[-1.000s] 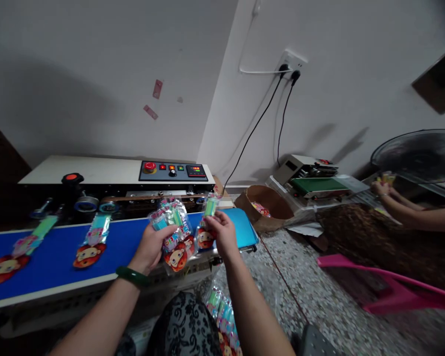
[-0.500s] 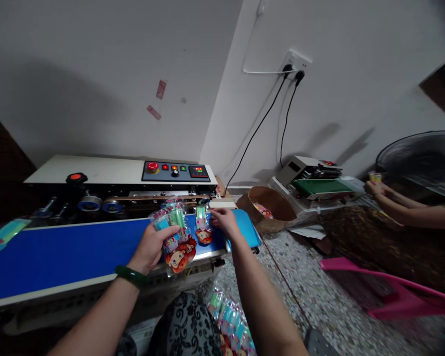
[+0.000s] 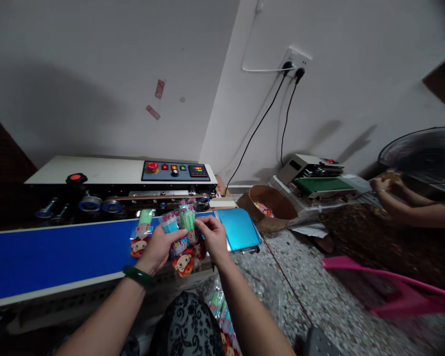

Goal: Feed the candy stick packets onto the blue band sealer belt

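Observation:
My left hand (image 3: 159,247) is closed around a fanned bunch of clear plastic packets (image 3: 180,242) with blue and green contents and cartoon red-haired figures at the bottom. My right hand (image 3: 214,235) pinches the edge of the green packet on the right side of that bunch. Beside my left hand, a single packet (image 3: 144,225) with green contents lies on the blue conveyor belt (image 3: 66,252). Behind the belt stands the sealing machine (image 3: 96,170), with rollers, a red stop button and a lit display.
A blue end plate (image 3: 241,230) adjoins the belt. On the right are a cardboard box (image 3: 257,220) with packets, another machine with a green belt (image 3: 321,184), a pink stool (image 3: 385,282), a fan (image 3: 426,153) and another person's hands (image 3: 385,183). More packets (image 3: 224,311) are below my right arm.
A single packet moved left along the belt, past my left hand. My right hand left the belt's end and came to the bunch. The packet at the far left went out of view.

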Demonstrator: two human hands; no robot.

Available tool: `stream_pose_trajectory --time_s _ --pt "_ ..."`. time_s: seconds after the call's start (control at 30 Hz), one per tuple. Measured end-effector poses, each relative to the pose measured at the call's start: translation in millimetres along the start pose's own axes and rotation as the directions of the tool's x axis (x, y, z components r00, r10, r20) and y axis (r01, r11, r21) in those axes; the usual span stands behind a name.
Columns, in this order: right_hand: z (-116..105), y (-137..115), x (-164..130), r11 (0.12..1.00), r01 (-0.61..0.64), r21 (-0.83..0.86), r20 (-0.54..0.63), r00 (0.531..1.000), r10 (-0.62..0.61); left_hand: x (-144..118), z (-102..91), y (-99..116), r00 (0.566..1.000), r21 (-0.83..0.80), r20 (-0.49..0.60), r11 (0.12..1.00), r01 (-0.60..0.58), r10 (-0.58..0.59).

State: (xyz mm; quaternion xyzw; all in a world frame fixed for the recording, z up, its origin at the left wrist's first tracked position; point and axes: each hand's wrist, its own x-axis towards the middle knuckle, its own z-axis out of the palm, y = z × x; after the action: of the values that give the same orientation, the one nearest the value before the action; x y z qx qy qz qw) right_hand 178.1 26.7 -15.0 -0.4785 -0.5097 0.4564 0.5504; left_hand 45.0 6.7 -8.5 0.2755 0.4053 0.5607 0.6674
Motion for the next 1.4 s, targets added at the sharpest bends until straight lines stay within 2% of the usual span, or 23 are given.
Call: stream_pose_trajectory --time_s 0.1,0.17,0.27,0.33,0.4,0.57,0.73,0.93,1.1,1.3,1.4 --pt "2 3 -4 0.999 0.029 -0.027 -0.104 0.994 -0.032 1 2.2 0 0.999 -0.028 -0.028 0.999 -0.021 0.02" --pt "3 5 -6 0.999 -0.006 0.033 -0.13 0.991 0.01 1 3.1 1 0.999 -0.059 -0.045 0.998 -0.033 0.03" --pt "4 6 -10 0.983 -0.102 0.154 -0.025 0.994 0.108 2 2.2 0 0.999 -0.071 -0.05 0.997 -0.02 0.016" --pt "3 7 -12 0.977 -0.133 0.168 0.05 0.991 0.126 2 0.8 -1 0.999 -0.054 -0.033 0.999 0.003 -0.004" --pt "2 7 -12 0.978 -0.135 0.157 0.074 0.989 0.125 2 -0.1 -2 1.0 -0.033 -0.015 0.999 0.015 -0.015" --pt "-1 6 -12 0.982 -0.142 0.126 0.053 0.989 0.137 2 1.9 -4 0.999 -0.044 -0.03 0.999 0.013 -0.014" --pt "-9 6 -11 0.987 -0.101 0.124 -0.028 0.994 0.105 3 3.8 -2 0.992 -0.047 -0.122 0.999 -0.025 0.02" --pt "-13 5 -12 0.994 -0.106 0.023 0.071 0.992 0.104 3 3.8 -2 0.997 -0.038 -0.082 0.999 -0.012 0.009" --pt "-11 5 -15 0.998 -0.062 0.007 0.054 0.997 0.061 3 5.2 -4 0.989 -0.011 -0.146 0.999 -0.036 0.034" --pt "-13 4 -17 1.0 -0.017 0.007 0.084 0.996 0.017 3 4.7 -4 0.997 -0.012 -0.07 0.999 -0.039 0.038" --pt "-13 3 -17 1.0 -0.008 0.004 0.087 0.996 0.008 3 6.3 -6 0.986 0.022 -0.144 0.997 -0.079 0.081"
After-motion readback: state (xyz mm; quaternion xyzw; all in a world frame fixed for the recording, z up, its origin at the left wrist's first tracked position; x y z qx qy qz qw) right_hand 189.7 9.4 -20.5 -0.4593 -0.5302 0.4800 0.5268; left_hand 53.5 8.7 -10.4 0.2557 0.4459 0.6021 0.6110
